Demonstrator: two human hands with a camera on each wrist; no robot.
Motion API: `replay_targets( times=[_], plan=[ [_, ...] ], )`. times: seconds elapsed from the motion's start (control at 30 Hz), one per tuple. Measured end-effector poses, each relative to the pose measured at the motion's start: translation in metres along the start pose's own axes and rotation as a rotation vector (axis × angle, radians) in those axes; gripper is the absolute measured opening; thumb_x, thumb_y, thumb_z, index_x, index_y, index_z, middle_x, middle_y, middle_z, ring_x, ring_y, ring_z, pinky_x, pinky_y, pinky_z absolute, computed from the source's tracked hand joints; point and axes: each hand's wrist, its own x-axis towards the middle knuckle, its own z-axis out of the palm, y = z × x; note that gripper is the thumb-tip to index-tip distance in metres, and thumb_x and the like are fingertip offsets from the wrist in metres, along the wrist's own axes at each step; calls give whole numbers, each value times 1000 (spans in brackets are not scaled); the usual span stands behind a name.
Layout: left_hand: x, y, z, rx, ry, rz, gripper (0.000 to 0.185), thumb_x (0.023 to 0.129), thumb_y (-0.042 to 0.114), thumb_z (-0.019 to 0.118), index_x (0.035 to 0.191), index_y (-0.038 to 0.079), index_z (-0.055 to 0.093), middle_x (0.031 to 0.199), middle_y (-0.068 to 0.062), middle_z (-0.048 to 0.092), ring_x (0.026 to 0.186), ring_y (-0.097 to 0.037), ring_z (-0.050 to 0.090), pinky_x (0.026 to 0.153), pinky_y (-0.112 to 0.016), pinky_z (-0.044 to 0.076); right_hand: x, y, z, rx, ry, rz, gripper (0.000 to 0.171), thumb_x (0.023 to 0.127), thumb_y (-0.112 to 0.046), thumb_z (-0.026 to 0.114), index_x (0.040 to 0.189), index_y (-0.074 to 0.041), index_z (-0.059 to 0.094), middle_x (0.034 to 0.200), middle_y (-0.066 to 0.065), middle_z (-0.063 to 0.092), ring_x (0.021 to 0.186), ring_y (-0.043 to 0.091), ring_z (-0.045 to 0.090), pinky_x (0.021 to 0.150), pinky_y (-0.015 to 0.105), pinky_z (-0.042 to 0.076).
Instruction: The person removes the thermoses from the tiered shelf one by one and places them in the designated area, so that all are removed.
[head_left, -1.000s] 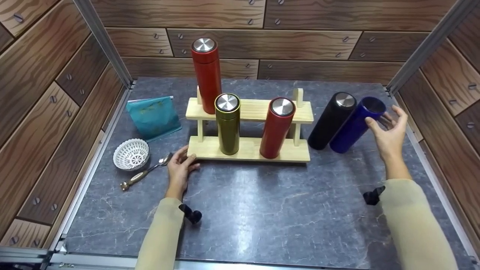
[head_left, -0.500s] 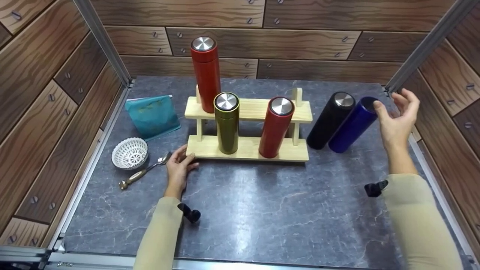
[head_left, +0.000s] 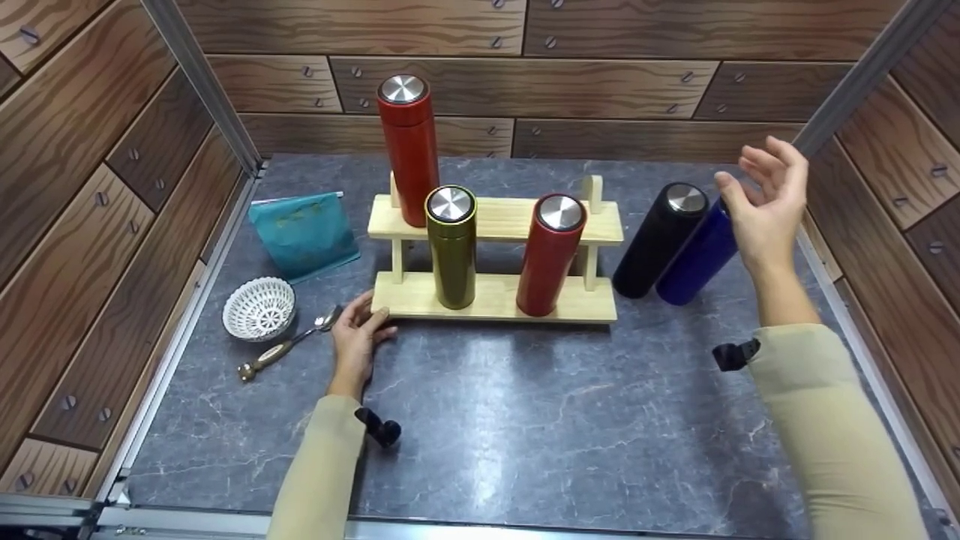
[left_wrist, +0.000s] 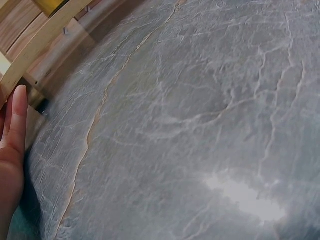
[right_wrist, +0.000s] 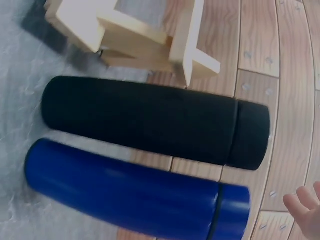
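Note:
My left hand [head_left: 355, 341] holds the front left corner of a two-tier wooden rack [head_left: 574, 300], its thumb over the shelf's edge. In the left wrist view part of that hand shows beside the rack's edge [left_wrist: 45, 42]. On the rack stand an olive-green thermos flask [head_left: 454, 259] and a red flask [head_left: 547, 266] below, with another red flask [head_left: 409, 150] above. My right hand [head_left: 772, 210] hovers over a blue flask [head_left: 694, 259], fingers loosely bent, holding nothing. It hides the blue flask's lid in the head view. The right wrist view shows hand and blue flask apart.
A black flask [head_left: 651, 251] stands beside the blue one, right of the rack. To the left are a teal pouch [head_left: 307, 232], a white openwork bowl [head_left: 259, 309] and a spoon [head_left: 289, 346]. Wood-patterned walls [head_left: 420, 86] enclose the grey marbled table [head_left: 480, 435].
My right hand has drawn off the blue flask, rising to the right and then moving back to the left above it. My left hand stays at the rack's corner.

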Motion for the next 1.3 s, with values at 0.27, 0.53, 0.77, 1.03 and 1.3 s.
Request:
replay_targets(
  times=[0.27,0.53,0.77,1.03,1.3],
  plan=[
    [1,-1,0,23,-1,-3,48,79,-6,69,124,4,56,115,-17,56,85,-22,62,61,-36,59,-3,-12,22,83,-89,0,63,73,-1,77,127,-8,45,120,16,56,111,26,53,89,30,48],
    [1,-1,0,20,2,11,46,79,-6,68,123,4,57,112,-16,57,83,-22,63,59,-35,59,-9,-23,47,145,-175,-13,66,73,3,76,129,-6,43,120,19,55,110,27,53,89,30,50],
    [0,-1,0,-7,-5,18,47,79,-8,68,123,3,56,112,-17,57,83,-22,63,59,-35,59,-12,-31,70,86,-284,-30,67,76,2,74,133,-4,39,120,17,56,108,28,53,90,32,50],
    [0,-1,0,9,-6,14,48,79,-6,69,124,2,55,111,-18,56,82,-22,63,60,-36,59,-11,-39,99,69,-368,8,67,76,2,74,132,-6,40,121,16,55,111,27,52,94,36,48],
    [-1,0,1,12,19,-1,46,78,-6,69,122,4,57,109,-18,56,81,-22,62,57,-33,59,-12,-46,125,22,-423,20,67,77,-5,75,134,-8,40,125,14,54,113,27,51,97,39,45]
  ],
)
